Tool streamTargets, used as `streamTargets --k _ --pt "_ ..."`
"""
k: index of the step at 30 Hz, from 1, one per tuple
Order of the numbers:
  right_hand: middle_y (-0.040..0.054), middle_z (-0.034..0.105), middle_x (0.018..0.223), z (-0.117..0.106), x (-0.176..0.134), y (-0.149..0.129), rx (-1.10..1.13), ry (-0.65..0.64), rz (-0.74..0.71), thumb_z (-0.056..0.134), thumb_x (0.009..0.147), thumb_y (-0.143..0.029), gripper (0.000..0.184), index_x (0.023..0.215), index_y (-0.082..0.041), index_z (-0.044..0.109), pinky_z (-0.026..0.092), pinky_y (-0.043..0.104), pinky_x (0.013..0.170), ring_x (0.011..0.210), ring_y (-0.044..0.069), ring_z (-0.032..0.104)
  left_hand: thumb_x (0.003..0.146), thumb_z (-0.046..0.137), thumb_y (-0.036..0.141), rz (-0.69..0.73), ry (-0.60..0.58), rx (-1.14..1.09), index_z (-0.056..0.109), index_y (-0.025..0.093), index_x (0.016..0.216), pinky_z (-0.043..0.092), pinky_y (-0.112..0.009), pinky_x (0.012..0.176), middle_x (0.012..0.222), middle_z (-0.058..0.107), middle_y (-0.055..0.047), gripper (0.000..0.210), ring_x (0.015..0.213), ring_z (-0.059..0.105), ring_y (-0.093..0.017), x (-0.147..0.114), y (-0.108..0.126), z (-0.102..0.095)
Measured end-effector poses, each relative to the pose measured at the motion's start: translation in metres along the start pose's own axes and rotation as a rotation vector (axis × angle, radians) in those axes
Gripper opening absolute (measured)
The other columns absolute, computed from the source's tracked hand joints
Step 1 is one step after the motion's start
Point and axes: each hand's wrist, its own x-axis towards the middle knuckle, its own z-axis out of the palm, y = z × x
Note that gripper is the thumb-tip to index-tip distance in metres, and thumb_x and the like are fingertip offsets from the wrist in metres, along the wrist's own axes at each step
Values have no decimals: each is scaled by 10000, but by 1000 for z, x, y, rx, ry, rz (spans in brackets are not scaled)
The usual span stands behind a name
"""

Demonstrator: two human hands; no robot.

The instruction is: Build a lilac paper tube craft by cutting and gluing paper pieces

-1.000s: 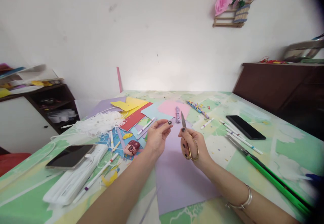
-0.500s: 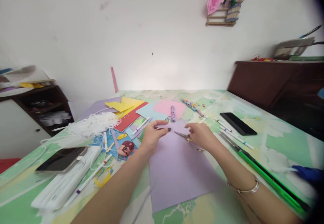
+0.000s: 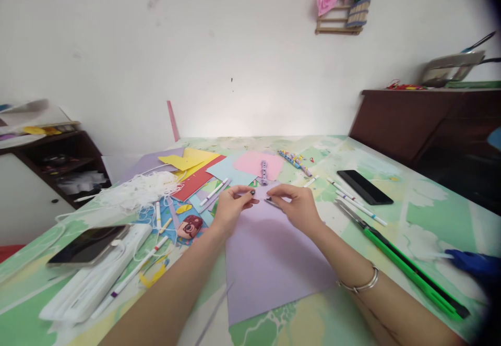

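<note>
scissors (image 3: pixel 273 203) swung crosswise, tip toward left hand (image 3: pixel 229 211)

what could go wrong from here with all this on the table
The scissors in the right hand point toward the left hand, so a slip might nick its fingers. The green cutter lies with its blade out to the right; a sweep of the right arm could brush it. The scissors are also over the purple sheet, so dropping them might mark it.
</note>
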Motion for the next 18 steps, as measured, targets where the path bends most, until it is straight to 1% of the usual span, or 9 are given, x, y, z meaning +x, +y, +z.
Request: streamTargets --k 3,5,7,9,11,12,14,16,18 --pt "15 725 777 -3 1 -1 82 78 37 607 728 -156 128 766 -213 716 543 299 726 751 182 683 676 658 226 64 132 332 609 159 862 434 -222 506 515 636 0 203 500 634 -155 0 3 -3" --pt "15 730 793 -4 1 -3 88 104 25 604 740 -156 143 782 -221 724 544 307 748 774 185 684 714 634 274 92 111 407 581 176 934 399 -214 442 442 607 25 246 391 583 -146 -2 4 -2" --pt "13 732 792 -3 1 -5 67 116 -22 599 752 -145 157 781 -228 729 544 304 748 774 183 684 756 597 366 97 11 282 568 170 936 389 -212 410 480 629 6 268 387 582 -148 -6 6 2" --pt "14 731 791 -2 0 -6 39 109 -106 596 760 -129 171 783 -234 728 542 298 733 766 179 681 739 622 399 131 -94 92 579 151 890 442 -222 451 623 676 -38 293 525 641 -163 -10 8 6" --pt "18 727 797 0 -1 -7 18 96 -188 597 766 -119 178 788 -240 726 538 294 711 758 175 674 687 687 351 193 -151 -41 600 139 849 498 -239 541 750 684 -54 281 672 655 -168 -13 10 10" --pt "21 724 801 1 -2 -8 11 89 -218 598 767 -116 179 789 -242 724 537 291 700 755 173 670 665 710 313 221 -158 -75 611 136 829 511 -244 582 770 677 -48 261 705 646 -161 -14 10 11" --pt "24 719 803 1 -2 -8 2 73 -243 599 769 -114 177 789 -243 719 532 285 686 749 168 662 646 725 244 264 -138 -105 626 133 788 516 -244 620 740 662 -27 207 691 625 -138 -15 10 12" --pt "21 716 793 1 -2 -9 -2 57 -226 605 766 -118 164 785 -241 713 525 286 693 747 165 657 645 720 202 289 -113 -119 628 135 769 517 -251 634 710 659 -16 168 661 624 -131 -15 9 11" --pt "17 712 776 -1 -1 -8 -2 30 -171 619 751 -125 141 773 -236 705 515 296 712 750 169 653 646 715 189 297 -117 -120 620 141 758 519 -263 627 693 665 -13 155 641 638 -141 -15 9 10"
